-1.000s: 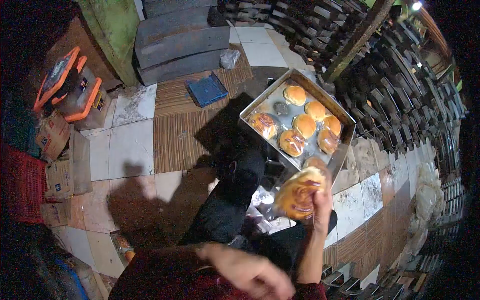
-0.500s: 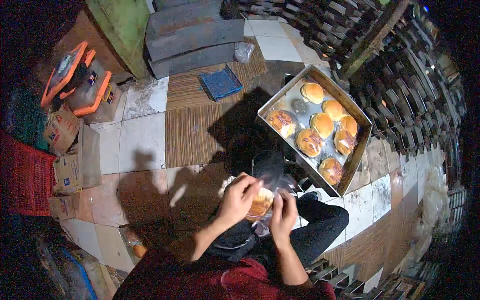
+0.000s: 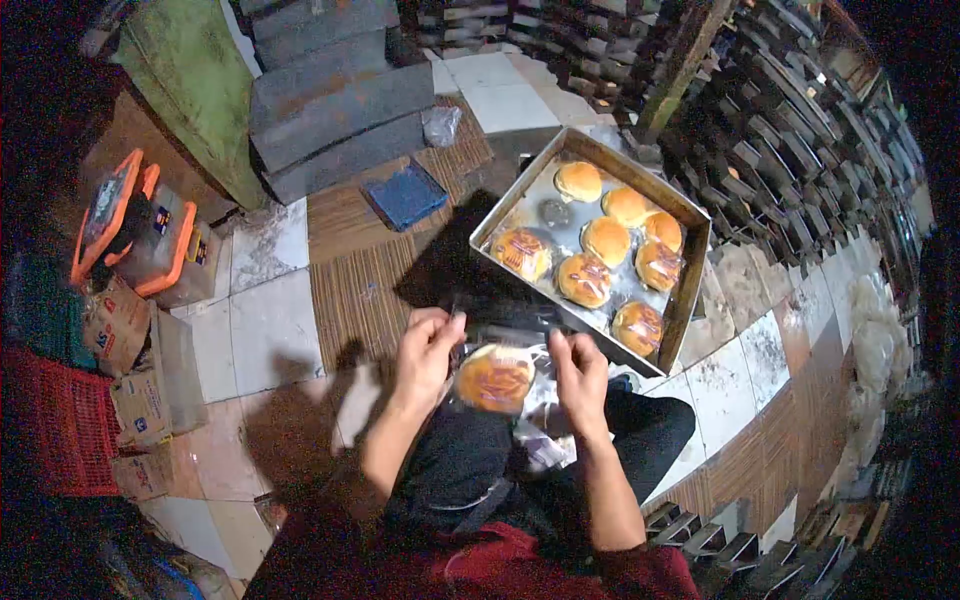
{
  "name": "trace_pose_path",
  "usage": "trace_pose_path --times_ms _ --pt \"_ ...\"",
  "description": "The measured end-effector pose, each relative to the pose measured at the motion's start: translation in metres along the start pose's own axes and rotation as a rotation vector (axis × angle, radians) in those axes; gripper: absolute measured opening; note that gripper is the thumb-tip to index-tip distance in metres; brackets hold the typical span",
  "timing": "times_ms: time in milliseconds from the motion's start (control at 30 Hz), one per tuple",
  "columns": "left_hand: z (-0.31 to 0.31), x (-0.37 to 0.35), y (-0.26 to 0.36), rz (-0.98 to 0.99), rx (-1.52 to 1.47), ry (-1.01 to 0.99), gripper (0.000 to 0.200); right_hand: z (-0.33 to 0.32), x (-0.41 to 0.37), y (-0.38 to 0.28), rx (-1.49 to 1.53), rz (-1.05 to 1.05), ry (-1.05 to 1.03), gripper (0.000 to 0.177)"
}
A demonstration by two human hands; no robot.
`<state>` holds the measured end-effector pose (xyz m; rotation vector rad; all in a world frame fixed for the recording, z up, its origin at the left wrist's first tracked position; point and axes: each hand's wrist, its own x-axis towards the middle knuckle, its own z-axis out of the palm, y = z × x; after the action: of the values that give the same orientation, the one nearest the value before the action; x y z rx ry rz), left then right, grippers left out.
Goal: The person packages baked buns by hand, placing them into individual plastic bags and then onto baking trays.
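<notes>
A browned bun point(image 3: 493, 382) sits inside a clear plastic bag point(image 3: 508, 338) above my lap. My left hand point(image 3: 425, 355) is closed on the bag's upper left edge, thumb against fingers. On the other side, my right hand point(image 3: 582, 382) pinches the upper right edge, so the bag is stretched between both hands. Just beyond the right hand is a metal baking tray point(image 3: 693, 285). In it lie several buns, some plain like this golden bun point(image 3: 606, 242), others shiny in plastic like this wrapped bun point(image 3: 584, 280).
White printed plastic point(image 3: 545, 450) lies on my lap. A blue plastic basket point(image 3: 405, 194) rests on the floor ahead. At left are orange-edged clear boxes point(image 3: 165, 235), cardboard boxes point(image 3: 142, 408) and a red crate point(image 3: 75, 430). Dark stacked slats point(image 3: 790, 130) line the right side.
My hands have moved apart, spreading the bag's upper edge, and the bun now shows more fully between them. The whole view has shifted, with the tray appearing further left.
</notes>
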<state>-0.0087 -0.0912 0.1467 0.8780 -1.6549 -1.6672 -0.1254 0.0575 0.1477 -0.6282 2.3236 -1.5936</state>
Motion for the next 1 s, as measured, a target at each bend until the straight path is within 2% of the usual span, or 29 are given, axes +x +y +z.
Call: trace_pose_path --times_ms 33,67,100,133,167,200,233,267,333,367,400,433,467,533,567,600,667,700,733,767,800,833,867,900,933,967,1000 --pt "0.001 -0.008 -0.018 -0.008 0.07 0.064 0.026 0.0 -0.001 0.008 0.074 0.103 -0.06 0.034" --pt "-0.002 -0.022 -0.038 -0.053 0.072 0.057 0.019 -0.001 -0.013 0.016 0.149 0.214 -0.119 0.036" --pt "-0.004 -0.035 -0.055 -0.019 0.086 0.087 0.019 0.004 -0.028 0.038 0.21 0.373 -0.119 0.038" --pt "-0.008 -0.051 -0.074 -0.197 0.072 0.1 0.02 0.007 -0.043 0.058 0.267 0.525 -0.121 0.04" --pt "-0.007 -0.068 -0.067 -0.202 0.15 0.127 0.023 0.005 -0.061 0.066 0.224 0.567 -0.169 0.038" --pt "-0.009 -0.083 -0.065 -0.393 0.106 0.148 0.023 0.004 -0.078 0.072 0.181 0.611 -0.216 0.038" --pt "-0.01 -0.091 -0.064 -0.577 0.062 0.167 0.024 0.006 -0.093 0.074 0.022 0.338 -0.042 0.036" --pt "-0.009 -0.098 -0.064 -0.592 0.019 0.237 0.023 0.007 -0.103 0.069 -0.136 0.067 0.129 0.038" --pt "-0.012 -0.105 -0.056 -0.716 -0.208 0.275 0.021 -0.005 -0.1 -0.008 -0.356 -0.411 0.068 0.043" --pt "-0.011 -0.104 -0.04 -0.715 -0.206 0.268 0.021 -0.004 -0.102 -0.028 -0.655 -0.463 -0.188 0.06" --pt "-0.008 -0.1 -0.014 -0.661 -0.273 0.237 0.02 0.004 -0.094 -0.027 -0.68 -0.645 -0.255 0.064" --pt "-0.004 -0.094 0.011 -0.605 -0.34 0.205 0.021 0.01 -0.075 -0.01 -0.716 -0.539 -0.346 0.063" --pt "0.001 -0.087 0.035 -0.388 -0.301 0.233 0.025 0.012 -0.052 -0.003 -0.745 -0.43 -0.436 0.063" --pt "0.0 -0.079 0.052 -0.154 -0.449 0.414 0.025 -0.004 0.014 -0.015 -0.653 -0.335 -0.491 0.051" --pt "-0.006 -0.08 0.055 -0.123 -0.4 0.408 0.024 -0.011 0.048 -0.026 -0.812 -0.503 -0.279 0.053" --pt "-0.006 -0.084 0.054 -0.13 -0.397 0.407 0.024 -0.016 0.073 -0.043 -1.111 -0.552 0.066 0.056" --pt "-0.008 -0.085 0.053 -0.203 -0.448 0.219 0.026 -0.038 0.105 -0.09 -0.93 -0.647 0.372 0.057" --pt "-0.01 -0.087 0.052 -0.297 -0.496 0.168 0.027 -0.047 0.102 -0.103 -0.756 -0.668 0.39 0.057" --pt "-0.01 -0.089 0.045 -0.302 -0.534 0.15 0.025 -0.053 0.1 -0.11 -0.585 -0.684 0.402 0.057" --pt "-0.01 -0.092 0.04 -0.308 -0.551 0.13 0.023 -0.054 0.09 -0.104 -0.481 -0.708 0.394 0.048" --pt "-0.011 -0.093 0.036 -0.314 -0.567 0.107 0.022 -0.048 0.073 -0.09 -0.419 -0.656 0.374 0.035" --pt "-0.012 -0.094 0.033 -0.316 -0.569 0.104 0.022 -0.04 0.052 -0.063 -0.276 -0.539 0.212 0.021" --pt "-0.013 -0.094 0.03 -0.333 -0.562 0.081 0.02 -0.035 0.02 -0.041 -0.389 -0.43 -0.006 0.021" --pt "-0.013 -0.094 0.027 -0.348 -0.557 0.059 0.018 -0.026 0.001 0.006 -0.576 -0.38 -0.269 0.027" --pt "-0.013 -0.094 0.022 -0.345 -0.561 0.059 0.018 -0.016 -0.03 0.077 -0.646 -0.371 -0.409 0.037" --pt "-0.011 -0.094 0.014 -0.378 -0.525 0.024 0.017 -0.014 -0.061 0.108 -0.811 -0.388 -0.406 0.044" --pt "-0.01 -0.094 0.008 -0.409 -0.486 -0.012 0.017 -0.011 -0.083 0.144 -0.91 -0.086 -0.514 0.048"
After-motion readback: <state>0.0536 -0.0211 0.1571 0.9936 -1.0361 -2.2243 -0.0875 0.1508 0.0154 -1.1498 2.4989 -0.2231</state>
